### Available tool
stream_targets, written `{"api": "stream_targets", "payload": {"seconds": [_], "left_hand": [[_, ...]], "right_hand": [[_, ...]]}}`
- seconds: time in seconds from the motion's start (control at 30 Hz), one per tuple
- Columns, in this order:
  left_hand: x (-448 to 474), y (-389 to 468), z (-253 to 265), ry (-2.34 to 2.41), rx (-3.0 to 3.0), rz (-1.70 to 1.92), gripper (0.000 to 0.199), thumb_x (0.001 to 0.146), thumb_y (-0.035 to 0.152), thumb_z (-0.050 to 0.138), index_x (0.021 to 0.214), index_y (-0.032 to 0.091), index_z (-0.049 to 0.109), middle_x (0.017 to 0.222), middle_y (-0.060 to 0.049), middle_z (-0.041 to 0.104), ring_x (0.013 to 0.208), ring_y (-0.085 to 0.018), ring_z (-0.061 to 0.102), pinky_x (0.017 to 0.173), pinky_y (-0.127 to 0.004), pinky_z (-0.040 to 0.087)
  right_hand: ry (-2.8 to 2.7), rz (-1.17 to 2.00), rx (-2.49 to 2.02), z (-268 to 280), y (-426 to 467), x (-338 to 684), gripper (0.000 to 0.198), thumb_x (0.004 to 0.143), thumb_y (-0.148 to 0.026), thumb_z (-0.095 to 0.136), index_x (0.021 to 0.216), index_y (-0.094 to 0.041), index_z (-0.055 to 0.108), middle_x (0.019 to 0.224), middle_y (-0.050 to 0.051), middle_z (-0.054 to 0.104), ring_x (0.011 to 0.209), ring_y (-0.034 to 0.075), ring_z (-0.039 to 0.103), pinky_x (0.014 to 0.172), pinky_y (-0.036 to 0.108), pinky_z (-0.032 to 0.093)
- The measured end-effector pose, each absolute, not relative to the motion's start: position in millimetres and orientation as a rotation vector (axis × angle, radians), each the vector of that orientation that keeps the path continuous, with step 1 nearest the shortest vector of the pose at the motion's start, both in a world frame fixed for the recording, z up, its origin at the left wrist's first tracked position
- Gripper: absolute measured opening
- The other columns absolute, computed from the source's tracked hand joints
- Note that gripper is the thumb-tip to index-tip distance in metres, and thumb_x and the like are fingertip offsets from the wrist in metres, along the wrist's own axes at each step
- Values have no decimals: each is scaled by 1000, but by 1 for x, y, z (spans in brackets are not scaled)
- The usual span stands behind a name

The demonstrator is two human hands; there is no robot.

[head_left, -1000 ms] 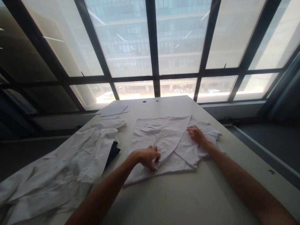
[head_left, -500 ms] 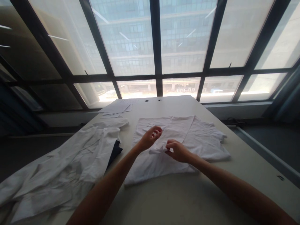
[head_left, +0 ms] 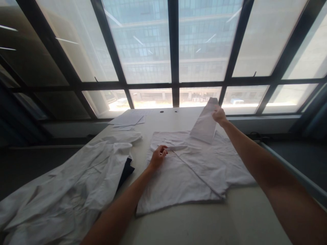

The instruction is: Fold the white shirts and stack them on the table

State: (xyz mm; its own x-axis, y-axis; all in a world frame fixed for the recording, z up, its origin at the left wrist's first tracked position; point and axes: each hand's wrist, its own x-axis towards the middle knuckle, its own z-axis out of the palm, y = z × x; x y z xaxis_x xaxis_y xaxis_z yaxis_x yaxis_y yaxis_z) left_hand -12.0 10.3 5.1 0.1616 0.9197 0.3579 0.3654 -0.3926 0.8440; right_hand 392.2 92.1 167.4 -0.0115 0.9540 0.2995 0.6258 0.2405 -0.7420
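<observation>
A white garment [head_left: 189, 177] lies spread on the white table, with a dark diagonal edge running across its front. My left hand [head_left: 158, 157] has curled fingers at the left end of a narrow white band [head_left: 177, 148] on the garment, and they appear to pinch it. Farther off, my right hand [head_left: 219, 115] grips the upper right edge of a flat, pale, straight-edged piece [head_left: 204, 124]. That piece slants up above the garment's far right part. Whether it is cloth or a stiff sheet, I cannot tell.
On the left, another white garment [head_left: 76, 183] lies crumpled, with a dark blue piece [head_left: 125, 173] showing beside it. Paper sheets [head_left: 127, 119] rest at the far left of the table [head_left: 163, 120]. Large windows [head_left: 148, 44] rise behind the table's far edge.
My right hand has moved from the garment's middle to the far right and now holds up the pale piece. The left hand has shifted slightly nearer. The garment's diagonal edge now shows.
</observation>
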Motion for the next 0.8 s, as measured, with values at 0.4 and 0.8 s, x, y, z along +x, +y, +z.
{"api": "stream_targets", "payload": {"seconds": [0.4, 0.8], "left_hand": [[-6, 0, 2, 1417, 2496, 860, 35, 90, 18, 48, 119, 16, 67, 124, -12, 68, 118, -26, 61, 106, -39, 44], [-7, 2, -2, 1663, 2593, 294, 53, 104, 39, 33, 152, 19, 42, 161, -13, 36, 151, -32, 27, 121, -58, 18]], "right_hand": [[-1868, 470, -1818, 44, 27, 286, 18, 80, -25, 69, 93, -15, 75, 94, 10, 75, 92, 23, 68, 83, 28, 48], [-1855, 640, -1718, 53, 9, 261, 20, 75, -34, 70, 73, -16, 64, 71, -1, 61, 74, 18, 58, 70, 29, 43]]}}
